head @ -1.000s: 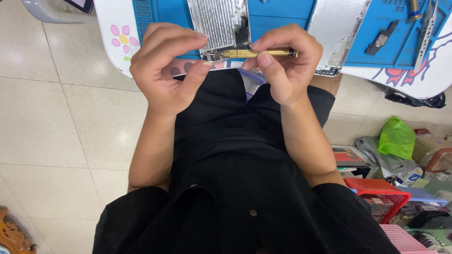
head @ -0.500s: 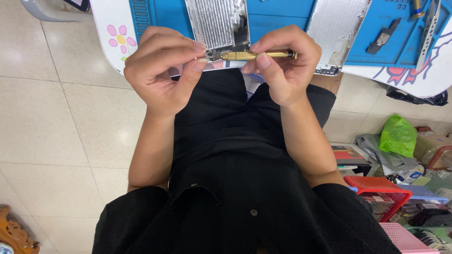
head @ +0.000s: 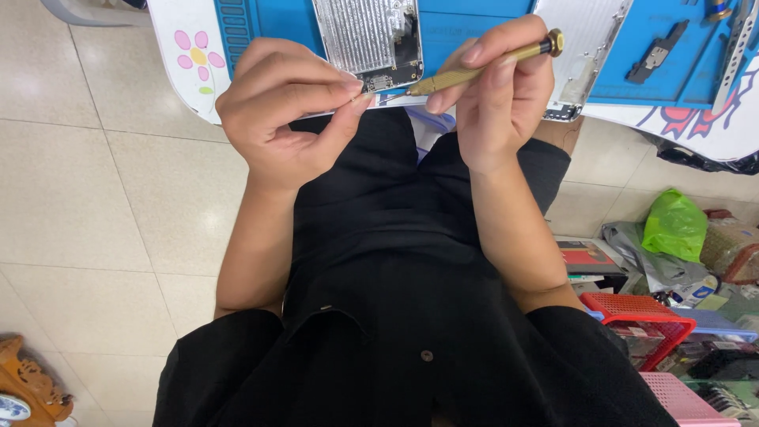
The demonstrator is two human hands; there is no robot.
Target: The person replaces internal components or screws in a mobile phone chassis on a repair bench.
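The brass-coloured screwdriver (head: 482, 69) is in the air just in front of the worktop (head: 186, 79) edge, tilted so that its round cap points up to the right and its thin tip points down to the left. The right hand (head: 506, 103) is pinching it between the thumb and the first fingers, the other fingers curled around the handle. The tip meets the fingertips of the left hand (head: 281, 119), whose thumb and index finger are pressed together on something very small; I cannot tell what it is.

Just behind both hands, an opened phone body (head: 370, 39) with silver shielding lies on a blue mat (head: 462, 32) on the worktop. Beside it to the right lies a silver back cover (head: 589, 39). Further right on the mat are a small dark part (head: 656, 54) and metal tweezers (head: 731, 47).

Below the hands is the person's black clothing (head: 395, 316). On the tiled floor (head: 87, 198) at the right are a green plastic bag (head: 674, 225) and a red basket (head: 644, 324).
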